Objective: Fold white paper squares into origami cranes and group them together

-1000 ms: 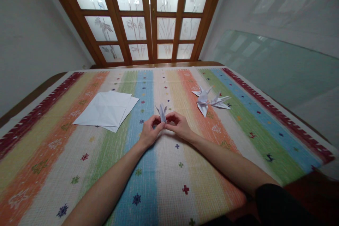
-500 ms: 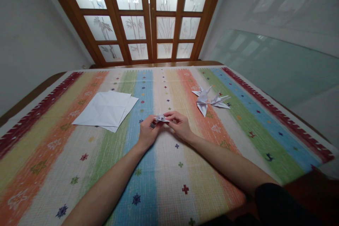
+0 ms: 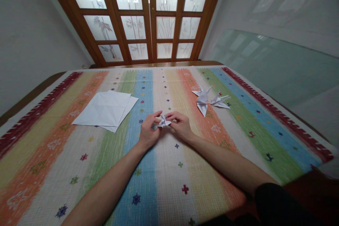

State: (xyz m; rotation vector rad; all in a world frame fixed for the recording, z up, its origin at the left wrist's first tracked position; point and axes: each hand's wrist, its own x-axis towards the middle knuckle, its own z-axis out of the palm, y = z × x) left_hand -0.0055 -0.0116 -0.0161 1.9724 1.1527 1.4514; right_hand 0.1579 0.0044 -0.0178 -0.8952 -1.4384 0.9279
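Between my hands is a small white paper crane [image 3: 164,122], its folded points spread, held just above the tablecloth. My right hand [image 3: 182,125] pinches its right side between thumb and fingers. On the other side, my left hand [image 3: 149,128] has its index finger lifted off, while the thumb and lower fingers stay at the crane's left edge. Part of the paper is hidden by the fingers. Farther right, finished-looking folded paper cranes [image 3: 203,99] lie close together. To the left rests a small stack of white square paper sheets [image 3: 104,108].
A striped tablecloth [image 3: 124,169] with small printed figures covers the table. Behind its far edge stand wooden doors [image 3: 152,35] with frosted panes. A pale glass panel [image 3: 259,63] leans along the right wall.
The crane has opened out and its folded points now show between my hands. My left index finger has lifted away from it. The sheets and the other cranes have stayed put.
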